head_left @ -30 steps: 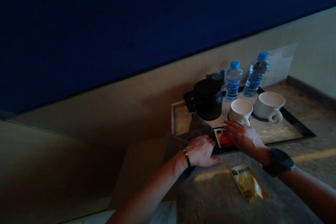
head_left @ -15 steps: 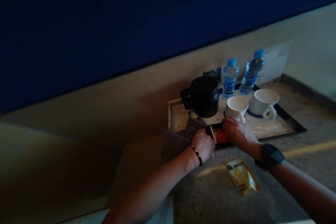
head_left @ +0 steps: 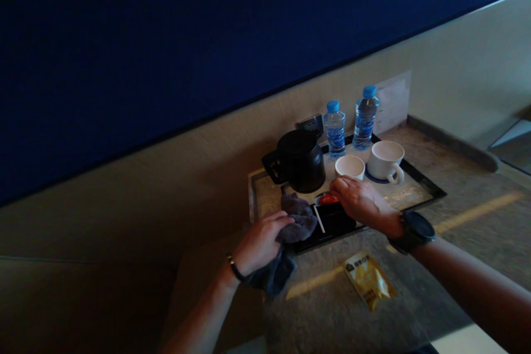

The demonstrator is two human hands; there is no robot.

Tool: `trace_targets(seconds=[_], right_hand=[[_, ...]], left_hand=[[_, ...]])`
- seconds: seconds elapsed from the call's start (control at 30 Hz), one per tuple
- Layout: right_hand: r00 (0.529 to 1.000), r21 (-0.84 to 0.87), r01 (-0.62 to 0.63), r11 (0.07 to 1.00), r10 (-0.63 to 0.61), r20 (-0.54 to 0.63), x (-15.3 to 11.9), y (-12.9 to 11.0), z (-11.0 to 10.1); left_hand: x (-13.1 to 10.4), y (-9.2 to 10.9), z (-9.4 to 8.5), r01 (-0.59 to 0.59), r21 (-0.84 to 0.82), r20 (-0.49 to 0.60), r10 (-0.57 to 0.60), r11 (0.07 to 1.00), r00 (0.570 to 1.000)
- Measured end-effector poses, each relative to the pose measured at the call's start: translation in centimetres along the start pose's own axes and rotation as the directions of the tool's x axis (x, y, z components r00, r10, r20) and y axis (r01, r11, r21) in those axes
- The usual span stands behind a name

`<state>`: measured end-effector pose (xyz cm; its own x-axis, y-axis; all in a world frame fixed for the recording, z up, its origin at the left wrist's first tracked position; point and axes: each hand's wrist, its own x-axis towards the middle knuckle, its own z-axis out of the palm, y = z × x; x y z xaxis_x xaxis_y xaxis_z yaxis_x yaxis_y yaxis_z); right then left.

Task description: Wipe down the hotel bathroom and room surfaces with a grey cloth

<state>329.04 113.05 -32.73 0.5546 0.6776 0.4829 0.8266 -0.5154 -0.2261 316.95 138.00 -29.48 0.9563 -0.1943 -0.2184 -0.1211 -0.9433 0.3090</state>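
Head view: blue panel [head_left: 207,66] is filling the upper part, beige wall [head_left: 224,149] is running below it. Stone-look counter [head_left: 323,315] is spreading across the near right. Black-rimmed tray [head_left: 409,193] is lying on it, toward the wall. Black kettle [head_left: 301,160] is standing at the tray's far left, handle pointing left.

Left hand [head_left: 263,243] is gripping a bunched grey cloth [head_left: 301,218], fingers bending over it, at the tray's near left. Darker fabric [head_left: 274,274] is showing under that hand; can't tell if it's the same piece. Right hand [head_left: 360,199] is gripping the right end of a red packet [head_left: 327,199], thumb out of sight; packet is sitting just beyond a small black box [head_left: 338,222], near side of the tray.

Two water bottles, left one [head_left: 335,131] and right one [head_left: 365,121], are standing at the far edge. Two white mugs are standing in front: right mug [head_left: 385,157] is showing its handle, left mug [head_left: 349,167] is partly hiding behind the right hand. Gold packet [head_left: 369,280] is lying on the near counter, off the tray. White strip [head_left: 319,218] is lying just right of the cloth.
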Motion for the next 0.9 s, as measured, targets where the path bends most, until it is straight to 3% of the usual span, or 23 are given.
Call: trace_targets(seconds=[0.07,0.13,0.2,0.23,0.27,0.33,0.4,0.47,0.6,0.73,0.83,0.9], right_hand=[[0.988,0.099,-0.085,0.991,0.097,-0.117,-0.1,0.2,-2.9],[0.964,0.235,-0.170,0.957,0.211,-0.161,-1.1,0.6,-5.7],[0.970,0.355,-0.218,0.909,0.241,-0.023,-2.7,1.0,-7.3],[0.971,0.401,-0.239,0.884,0.219,0.095,-3.5,1.1,-7.5],[0.962,0.435,-0.255,0.863,0.180,0.207,-4.3,1.2,-7.3],[0.925,0.471,-0.271,0.839,0.092,0.369,-5.7,1.0,-5.8],[0.898,0.480,-0.268,0.835,0.035,0.440,-6.7,0.7,-3.8],[0.881,0.462,-0.254,0.850,0.006,0.473,-7.2,0.3,-1.9],[0.863,0.354,-0.201,0.913,-0.006,0.506,-8.0,-0.1,0.1],[0.922,0.234,-0.117,0.965,0.018,0.387,-8.8,-0.2,0.8],[0.959,0.085,-0.087,0.993,0.060,0.277,-8.7,0.0,1.2],[0.967,0.019,-0.069,0.997,0.063,0.246,-8.3,0.1,1.4]], left_hand=[[-0.2,-0.6,-2.0,0.015,-0.085,-0.132,-0.026,0.996,0.991],[-0.3,-0.1,-4.0,0.016,-0.107,-0.307,-0.049,0.994,0.950],[0.1,1.6,-5.0,-0.038,-0.052,-0.432,0.012,0.998,0.902],[0.6,2.7,-5.0,-0.079,0.011,-0.442,0.076,0.997,0.894],[1.3,4.0,-4.5,-0.124,0.092,-0.404,0.151,0.988,0.902],[3.3,6.3,-2.4,-0.256,0.252,-0.201,0.309,0.933,0.929],[5.6,7.8,0.1,-0.406,0.322,0.025,0.421,0.855,0.907],[7.7,8.3,2.2,-0.498,0.308,0.153,0.475,0.810,0.867],[10.1,7.8,3.4,-0.531,0.337,0.259,0.466,0.777,0.846],[11.0,7.9,3.3,-0.580,0.383,0.351,0.467,0.719,0.812],[10.8,8.0,3.6,-0.620,0.385,0.327,0.528,0.683,0.784],[10.5,7.9,3.9,-0.615,0.403,0.285,0.546,0.678,0.788]])
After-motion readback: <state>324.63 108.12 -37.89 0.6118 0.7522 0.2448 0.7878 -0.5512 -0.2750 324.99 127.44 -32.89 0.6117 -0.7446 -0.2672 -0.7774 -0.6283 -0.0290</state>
